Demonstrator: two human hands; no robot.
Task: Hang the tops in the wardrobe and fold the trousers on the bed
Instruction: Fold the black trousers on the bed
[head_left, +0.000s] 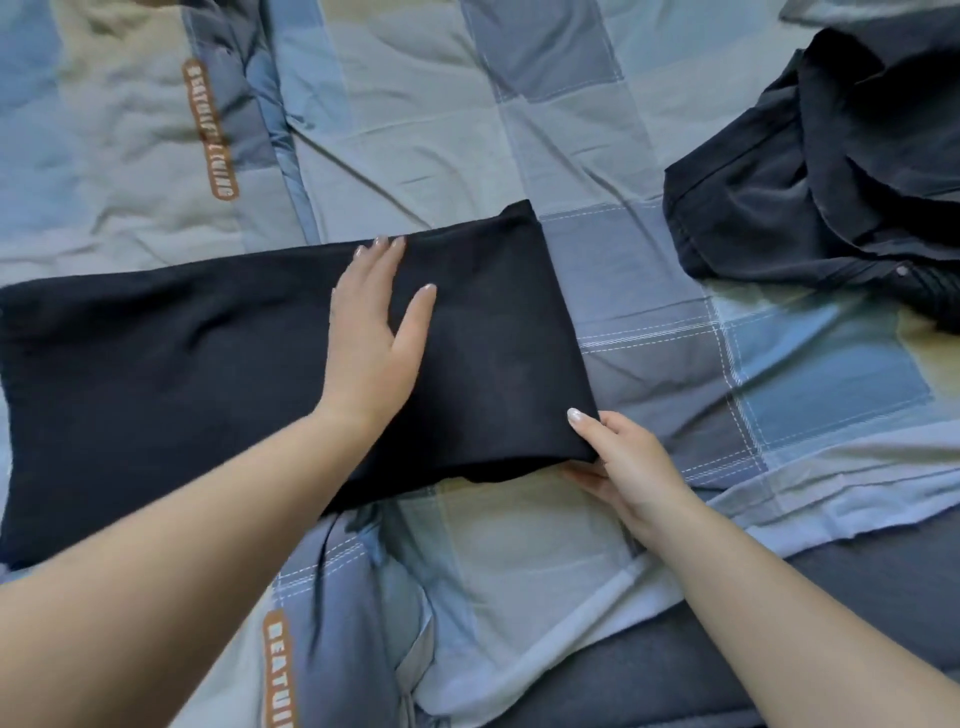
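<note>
Black trousers (234, 364) lie across the bed (649, 130), centre-left of frame. Left hand (376, 317) presses flat on them; right hand (618, 457) pinches the lower-right corner. Lifting unevenly could skew the fold.

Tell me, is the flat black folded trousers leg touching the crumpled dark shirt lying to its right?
Apart. The head view shows a strip of checked blue bedcover between the black folded trousers and the crumpled dark shirt.
</note>
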